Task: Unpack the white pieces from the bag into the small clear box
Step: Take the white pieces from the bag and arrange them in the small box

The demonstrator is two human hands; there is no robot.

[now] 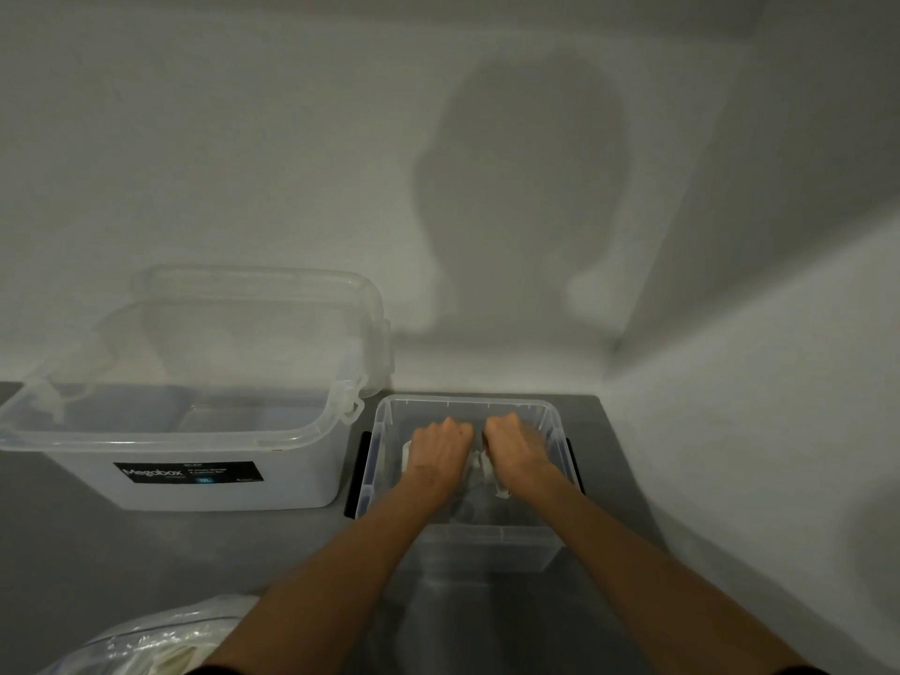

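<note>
Both hands are reaching down inside the small clear box (555, 416). The left hand (438, 448) and right hand (516, 445) are curled around white pieces (484, 467); how firmly, I cannot tell. They should be released low, while the bag (146, 640) is waiting near the person.

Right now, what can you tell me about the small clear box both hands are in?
The small clear plastic box is rectangular, lidless and upright on the grey table, right of the large clear bin. Black latches sit on its two sides. Both fists, left hand and right hand, reach inside, with white pieces showing between them.
</note>
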